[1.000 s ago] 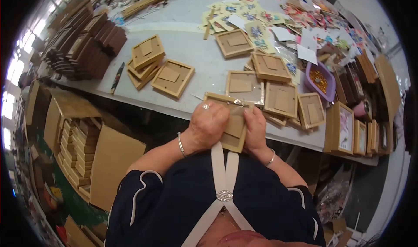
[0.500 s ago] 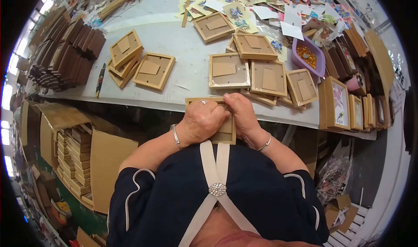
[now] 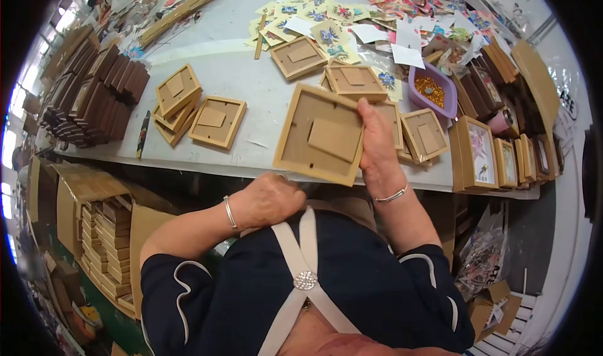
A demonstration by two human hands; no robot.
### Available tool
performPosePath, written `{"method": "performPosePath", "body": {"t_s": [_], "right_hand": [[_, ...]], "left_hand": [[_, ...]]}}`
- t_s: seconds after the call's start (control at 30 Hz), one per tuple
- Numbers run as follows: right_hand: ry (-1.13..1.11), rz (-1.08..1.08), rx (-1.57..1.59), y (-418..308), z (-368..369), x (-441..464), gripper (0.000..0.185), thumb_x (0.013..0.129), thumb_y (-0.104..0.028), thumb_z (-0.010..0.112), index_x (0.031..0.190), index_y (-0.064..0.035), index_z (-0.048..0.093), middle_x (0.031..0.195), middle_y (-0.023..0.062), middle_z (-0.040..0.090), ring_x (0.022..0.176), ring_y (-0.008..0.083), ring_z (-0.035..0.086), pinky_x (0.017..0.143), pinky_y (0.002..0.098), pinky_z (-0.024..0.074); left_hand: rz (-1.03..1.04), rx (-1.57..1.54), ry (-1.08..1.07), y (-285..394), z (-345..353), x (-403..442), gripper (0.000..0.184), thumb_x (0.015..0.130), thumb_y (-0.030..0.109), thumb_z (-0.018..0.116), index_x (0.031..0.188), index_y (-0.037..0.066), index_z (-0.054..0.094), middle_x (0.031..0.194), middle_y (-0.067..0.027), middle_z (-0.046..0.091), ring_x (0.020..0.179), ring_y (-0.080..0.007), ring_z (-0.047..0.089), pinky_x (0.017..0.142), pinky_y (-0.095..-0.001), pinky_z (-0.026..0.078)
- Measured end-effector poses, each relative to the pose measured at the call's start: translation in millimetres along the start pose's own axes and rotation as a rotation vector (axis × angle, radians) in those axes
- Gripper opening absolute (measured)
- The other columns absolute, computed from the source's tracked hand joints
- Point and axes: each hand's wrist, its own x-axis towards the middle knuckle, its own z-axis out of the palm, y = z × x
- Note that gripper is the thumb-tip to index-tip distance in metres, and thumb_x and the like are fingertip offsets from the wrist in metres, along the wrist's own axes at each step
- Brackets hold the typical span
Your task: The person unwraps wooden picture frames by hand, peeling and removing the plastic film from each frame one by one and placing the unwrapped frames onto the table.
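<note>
Right hand [image 3: 380,142]: clamped on wooden frame [image 3: 319,136]; back showing;
Left hand [image 3: 275,199]: curled; whether gripping anything, cannot tell;
Counter [image 3: 242,76]: more frames [image 3: 218,122]; purple tub [image 3: 449,103]

My right hand [image 3: 380,144] grips a wooden picture frame [image 3: 330,136] by one edge, its back facing me. My left hand [image 3: 273,199] is curled, apart from it. Similar frames [image 3: 217,122] lie on the worktable [image 3: 232,51].

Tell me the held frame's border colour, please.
The border is light tan, clearest in the head view.
</note>
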Motion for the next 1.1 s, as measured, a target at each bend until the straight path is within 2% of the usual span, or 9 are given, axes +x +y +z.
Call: {"method": "performPosePath", "body": {"t_s": [0.1, 0.17, 0.47, 0.6, 0.67, 0.77, 0.83, 0.93, 1.1], "right_hand": [[0.043, 0.109, 0.023, 6.5, 5.7, -6.7, 0.022, 0.089, -0.019, 0.051, 0.091, 0.0014, 0.058, 0.084, 0.0089, 0.062, 0.069, 0.0129, 0.058, 0.060, 0.0236, 0.0480], [0.021, 0.107, 0.043, 10.9, 2.5, -8.4, 0.022, 0.090, -0.020, 0.051, 0.092, 0.0013, 0.057, 0.084, 0.0089, 0.062, 0.069, 0.0129, 0.058, 0.060, 0.0235, 0.0479], [-0.178, 0.132, 0.015, 16.7, 5.5, -16.4, 0.023, 0.091, -0.021, 0.050, 0.096, 0.0003, 0.055, 0.087, 0.0083, 0.061, 0.072, 0.0129, 0.057, 0.062, 0.0220, 0.0467], [0.124, -0.078, 0.159, 13.2, 6.4, -4.6, 0.023, 0.090, -0.020, 0.048, 0.100, 0.0007, 0.053, 0.089, 0.0087, 0.060, 0.074, 0.0137, 0.057, 0.064, 0.0220, 0.0459], [0.130, -0.129, 0.131, 17.1, 10.2, -1.8, 0.022, 0.090, -0.018, 0.048, 0.102, 0.0007, 0.052, 0.090, 0.0093, 0.060, 0.075, 0.0141, 0.057, 0.065, 0.0224, 0.0461], [0.144, -0.254, 0.056, 29.2, 21.3, -1.2, 0.023, 0.088, -0.013, 0.049, 0.107, 0.0005, 0.050, 0.094, 0.0111, 0.060, 0.078, 0.0152, 0.058, 0.068, 0.0238, 0.0467], [0.064, -0.234, 0.057, 24.8, 32.7, -12.1, 0.023, 0.086, -0.010, 0.051, 0.107, -0.0001, 0.050, 0.094, 0.0111, 0.060, 0.078, 0.0151, 0.057, 0.069, 0.0242, 0.0461], [-0.150, -0.202, 0.039, 8.8, 46.6, -30.3, 0.029, 0.078, 0.000, 0.056, 0.106, -0.0018, 0.050, 0.096, 0.0111, 0.059, 0.080, 0.0150, 0.054, 0.072, 0.0252, 0.0442], [-0.358, -0.240, -0.289, 30.0, 10.9, -20.7, 0.040, 0.072, 0.009, 0.057, 0.111, -0.0021, 0.052, 0.100, 0.0122, 0.061, 0.082, 0.0185, 0.059, 0.074, 0.0280, 0.0475]], "left_hand": [[-0.028, 0.055, 0.065, -21.2, 11.4, -13.5, 0.005, 0.073, 0.009, 0.054, 0.069, 0.006, 0.052, 0.060, -0.0078, 0.051, 0.046, -0.0233, 0.048, 0.044, -0.0304, 0.040], [-0.080, 0.297, 0.184, -23.4, 5.4, -5.8, 0.005, 0.073, 0.008, 0.053, 0.069, 0.005, 0.052, 0.057, -0.0080, 0.050, 0.046, -0.0221, 0.048, 0.042, -0.0301, 0.039], [-0.308, 0.191, 0.218, -63.2, 1.9, -7.8, 0.008, 0.078, 0.008, 0.052, 0.075, 0.002, 0.055, 0.062, -0.0072, 0.053, 0.050, -0.0174, 0.047, 0.048, -0.0287, 0.039], [-0.794, -0.802, 0.750, -56.3, 3.7, -7.5, 0.009, 0.081, 0.009, 0.053, 0.083, 0.000, 0.056, 0.075, -0.0047, 0.055, 0.059, -0.0137, 0.051, 0.054, -0.0229, 0.042], [-0.838, -1.059, 0.645, -41.3, 34.8, 0.8, 0.017, 0.085, 0.013, 0.051, 0.095, -0.002, 0.053, 0.077, -0.0034, 0.053, 0.064, -0.0113, 0.051, 0.058, -0.0207, 0.042], [-0.879, -1.381, 0.752, -16.6, 35.4, 30.4, 0.023, 0.086, 0.014, 0.051, 0.101, -0.002, 0.049, 0.079, -0.0064, 0.053, 0.065, -0.0135, 0.051, 0.059, -0.0217, 0.043], [-0.875, -1.540, 0.864, -25.5, 45.5, 33.0, 0.027, 0.088, 0.018, 0.051, 0.105, -0.002, 0.045, 0.082, -0.0089, 0.053, 0.064, -0.0143, 0.052, 0.058, -0.0223, 0.044], [-0.892, -1.725, 0.952, -25.1, 23.9, 39.0, 0.023, 0.087, 0.022, 0.053, 0.093, 0.000, 0.047, 0.073, -0.0094, 0.053, 0.054, -0.0136, 0.049, 0.046, -0.0220, 0.040], [-0.911, -1.789, 0.878, -22.8, 18.5, 46.1, 0.020, 0.088, 0.020, 0.052, 0.091, 0.001, 0.048, 0.070, -0.0090, 0.053, 0.050, -0.0123, 0.047, 0.041, -0.0213, 0.038]]}}
